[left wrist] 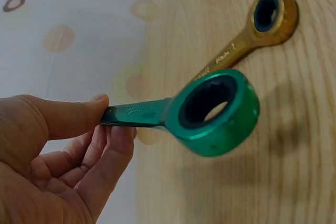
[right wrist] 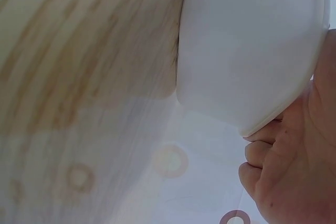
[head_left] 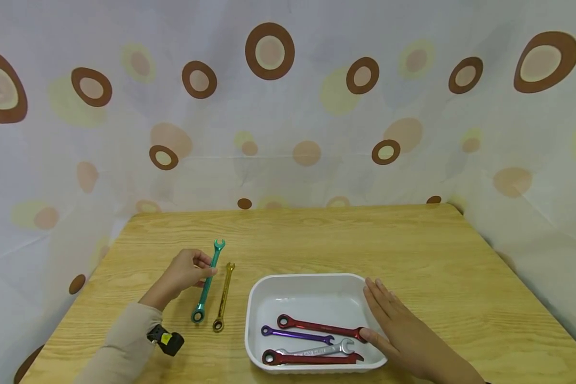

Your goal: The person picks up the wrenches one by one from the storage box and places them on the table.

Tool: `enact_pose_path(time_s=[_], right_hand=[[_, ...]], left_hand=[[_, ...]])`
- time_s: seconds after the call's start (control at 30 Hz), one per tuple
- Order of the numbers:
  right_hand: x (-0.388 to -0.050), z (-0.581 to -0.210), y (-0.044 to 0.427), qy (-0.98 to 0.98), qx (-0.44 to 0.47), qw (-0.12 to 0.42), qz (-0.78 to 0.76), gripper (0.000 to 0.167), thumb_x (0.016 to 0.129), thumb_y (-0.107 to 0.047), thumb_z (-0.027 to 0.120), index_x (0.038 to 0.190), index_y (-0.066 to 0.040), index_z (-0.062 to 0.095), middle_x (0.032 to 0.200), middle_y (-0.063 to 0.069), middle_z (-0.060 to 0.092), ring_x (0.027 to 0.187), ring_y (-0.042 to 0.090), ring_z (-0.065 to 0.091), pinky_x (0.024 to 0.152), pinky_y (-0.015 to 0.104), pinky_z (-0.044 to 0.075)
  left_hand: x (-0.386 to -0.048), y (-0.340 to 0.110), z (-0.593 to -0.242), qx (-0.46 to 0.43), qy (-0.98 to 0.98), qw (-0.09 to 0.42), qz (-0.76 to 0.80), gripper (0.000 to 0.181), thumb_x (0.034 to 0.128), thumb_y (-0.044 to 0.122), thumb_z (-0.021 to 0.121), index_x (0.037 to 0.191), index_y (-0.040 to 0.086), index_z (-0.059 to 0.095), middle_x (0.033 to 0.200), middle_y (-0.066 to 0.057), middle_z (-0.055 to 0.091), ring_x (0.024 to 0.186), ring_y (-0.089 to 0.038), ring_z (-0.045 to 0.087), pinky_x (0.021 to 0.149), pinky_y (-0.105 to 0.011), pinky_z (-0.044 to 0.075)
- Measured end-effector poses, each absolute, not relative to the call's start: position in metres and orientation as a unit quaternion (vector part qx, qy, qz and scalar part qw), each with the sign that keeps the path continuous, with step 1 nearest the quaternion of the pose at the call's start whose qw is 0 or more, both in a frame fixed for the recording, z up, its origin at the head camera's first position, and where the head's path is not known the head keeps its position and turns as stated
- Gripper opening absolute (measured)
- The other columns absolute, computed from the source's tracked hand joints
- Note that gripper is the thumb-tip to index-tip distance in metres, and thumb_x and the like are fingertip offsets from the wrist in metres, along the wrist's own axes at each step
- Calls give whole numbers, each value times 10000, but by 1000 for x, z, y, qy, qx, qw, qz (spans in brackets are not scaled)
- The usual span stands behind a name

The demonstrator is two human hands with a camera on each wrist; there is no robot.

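My left hand [head_left: 187,271] pinches a teal ratcheting combination wrench [head_left: 205,293] by its shaft, ring end toward me. The left wrist view shows the thumb on one side of the shaft and fingertips on the other, with the ring end [left wrist: 218,114] raised over the table. Just right of it a gold wrench [head_left: 225,296] lies on the table. My right hand [head_left: 403,333] rests on the right rim of a white tray [head_left: 307,277], fingers straight, thumb over the inner side. In the right wrist view the fingers touch the tray's outer wall [right wrist: 247,45].
Inside the tray lie a red wrench [head_left: 321,326], a purple wrench [head_left: 297,335], a silver wrench [head_left: 321,350] and another red wrench [head_left: 312,360] near the front wall. A wooden table [head_left: 345,240] carries everything, with a patterned curtain [head_left: 278,117] behind it and at both sides.
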State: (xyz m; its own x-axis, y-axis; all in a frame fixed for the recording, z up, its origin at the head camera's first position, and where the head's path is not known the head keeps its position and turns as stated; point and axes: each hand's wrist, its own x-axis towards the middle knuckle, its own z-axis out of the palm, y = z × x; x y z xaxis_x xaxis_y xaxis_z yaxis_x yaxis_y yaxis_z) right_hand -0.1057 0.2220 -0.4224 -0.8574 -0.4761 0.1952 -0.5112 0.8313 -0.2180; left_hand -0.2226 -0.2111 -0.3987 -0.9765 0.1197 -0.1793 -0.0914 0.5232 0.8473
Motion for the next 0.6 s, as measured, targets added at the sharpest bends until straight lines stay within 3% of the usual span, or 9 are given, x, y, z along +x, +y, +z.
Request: enact_pose_path(time_s=[0.3,0.6], right_hand=[[-108,-426,220,-951,269,74,132,707,985,-441,480,1496,-5,261,1567,157,213,1452,299,168,1102,119,-81],[-107,-426,220,-953,262,70,134,713,982,-456,476,1495,-8,265,1574,138,202,1453,291,167,1101,117,-82]], left_hand=[[-227,-222,-423,-28,872,118,475,254,876,37,661,1053,-112,555,885,-140,589,733,-191,618,656,-357,572],[-229,-223,-430,-36,891,109,439,219,847,42,692,970,-96,573,814,-126,579,676,-179,598,585,-313,555]])
